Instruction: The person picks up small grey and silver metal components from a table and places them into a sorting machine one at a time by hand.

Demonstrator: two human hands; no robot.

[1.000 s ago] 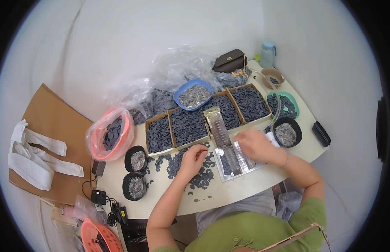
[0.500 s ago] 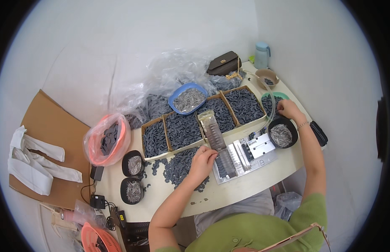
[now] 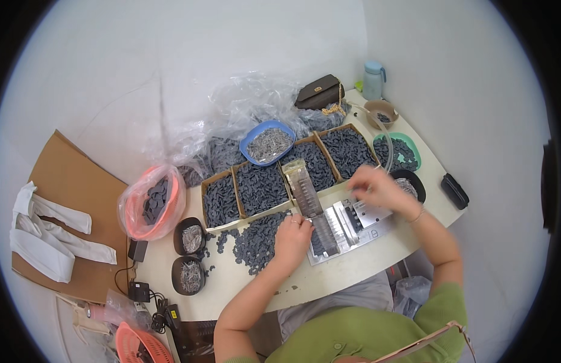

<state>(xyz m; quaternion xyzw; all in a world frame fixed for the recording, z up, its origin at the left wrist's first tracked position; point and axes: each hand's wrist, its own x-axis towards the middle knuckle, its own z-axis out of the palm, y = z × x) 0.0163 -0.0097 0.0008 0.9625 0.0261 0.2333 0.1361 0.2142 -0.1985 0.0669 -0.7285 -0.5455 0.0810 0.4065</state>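
Observation:
My left hand (image 3: pixel 293 239) is closed, its fingertips pinched at the left edge of a metal fixture (image 3: pixel 320 257); what they grip is hidden. A clear slotted strip (image 3: pixel 304 192) leans from this fixture toward the trays behind. My right hand (image 3: pixel 377 187) hovers above the fixture's right part, by the silver block (image 3: pixel 371 213). Its fingers are curled together and slightly blurred; anything between them is too small to name. Beside that hand, a black bowl of metal pins (image 3: pixel 411 181) is partly covered. A green tray of dark grey pieces (image 3: pixel 407 152) lies beyond it.
Cardboard trays of grey pieces (image 3: pixel 262 187) line the back, with a blue bowl of pins (image 3: pixel 268 143) on top. Loose grey pieces (image 3: pixel 256 242) lie left of the fixture. Two black pin bowls (image 3: pixel 191 275), a bagged pink basket (image 3: pixel 152 202) and a black case (image 3: pixel 454 190) stand around.
My right hand has moved left and nearer, from the green tray to above the fixture. My left hand stays at the fixture's left edge, its fingers slightly shifted.

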